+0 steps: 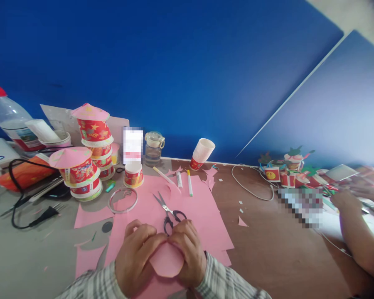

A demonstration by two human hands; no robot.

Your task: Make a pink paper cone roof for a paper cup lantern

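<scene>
The left hand (137, 257) and the right hand (190, 251) both pinch the rounded pink paper piece (167, 261) by its far edge, with their fingers drawn in narrow and close together. It lies between the hands at the near side, above the large pink sheet (205, 224). To work it well, both pinches seem best kept level and light, pressing evenly from the middle outward; a hard squeeze or uneven pull could crease or tear the thin paper. The curved near edge is in plain view, so it makes a good guide for keeping the shape even. How the fingertips meet beneath the paper cannot be told. The open scissors (165, 206) lie just beyond the knuckles, blades pointing far and left, so the wrists would do well to stay low and near. The tape roll (124, 211) rests to the left, well away from the pinch.
</scene>
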